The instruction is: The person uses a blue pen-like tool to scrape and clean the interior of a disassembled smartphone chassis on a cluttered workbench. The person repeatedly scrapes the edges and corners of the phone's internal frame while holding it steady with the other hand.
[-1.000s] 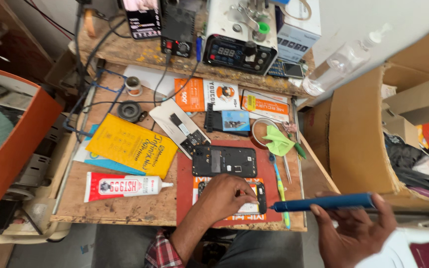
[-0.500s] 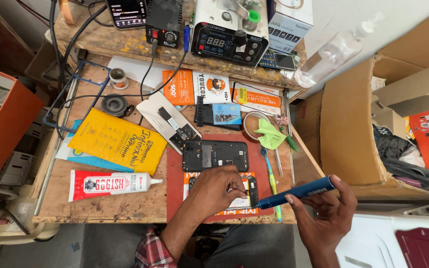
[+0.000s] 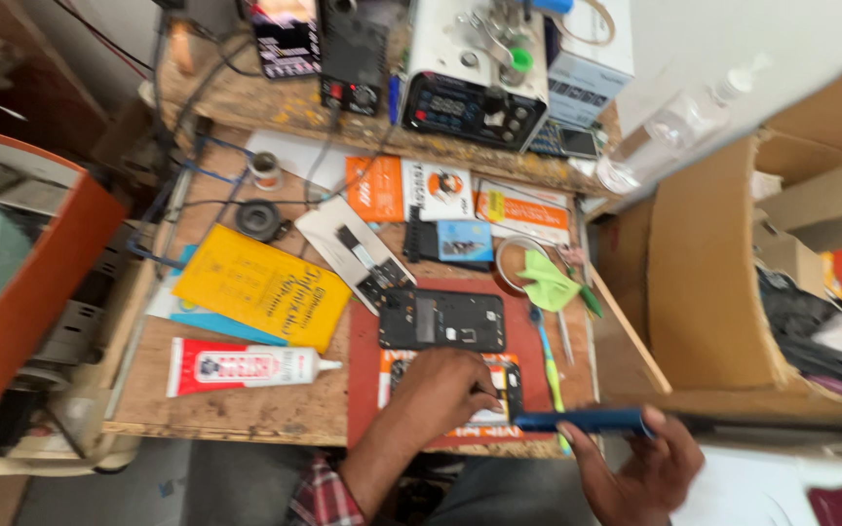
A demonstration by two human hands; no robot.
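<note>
My left hand [image 3: 445,390] lies flat, palm down, on a small opened phone part with orange printing [image 3: 509,382] on the red work mat [image 3: 367,390]. Just above it on the mat lies an opened black phone body [image 3: 442,319] with its insides showing. My right hand [image 3: 640,468] grips a blue pen-shaped tool [image 3: 585,421] held level at the table's front right corner, its tip pointing left toward the left hand's fingers.
On the wooden table lie a white and red glue tube [image 3: 246,366], a yellow packet [image 3: 250,285], a white phone back panel [image 3: 353,251], a green cloth [image 3: 544,281], tweezers [image 3: 564,336] and a thin blue stick [image 3: 544,356]. Bench instruments [image 3: 475,83] stand behind. A cardboard box [image 3: 708,278] stands right, an orange bin [image 3: 21,282] left.
My right hand with the blue tool has moved left and in toward the table corner. My left hand has stayed on the small phone part.
</note>
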